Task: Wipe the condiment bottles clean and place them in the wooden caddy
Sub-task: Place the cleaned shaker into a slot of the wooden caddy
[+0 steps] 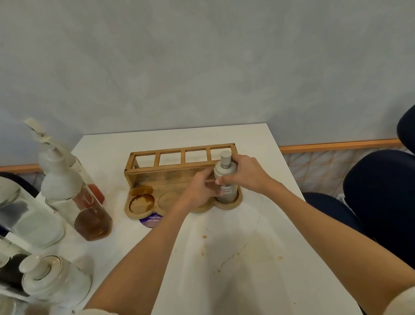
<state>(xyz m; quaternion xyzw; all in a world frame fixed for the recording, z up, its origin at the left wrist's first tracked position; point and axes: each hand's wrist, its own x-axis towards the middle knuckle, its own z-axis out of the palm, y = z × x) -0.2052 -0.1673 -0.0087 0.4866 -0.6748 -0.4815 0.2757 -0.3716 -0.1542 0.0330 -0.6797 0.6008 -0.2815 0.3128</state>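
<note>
Both hands, left hand point(200, 186) and right hand point(246, 174), grip the pepper bottle point(225, 178), upright in the rightmost round recess of the wooden caddy point(153, 171) on the white surface point(235, 267).

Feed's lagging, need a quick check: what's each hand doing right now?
Left hand: holds the pepper bottle.
Right hand: holds the same bottle.
</note>
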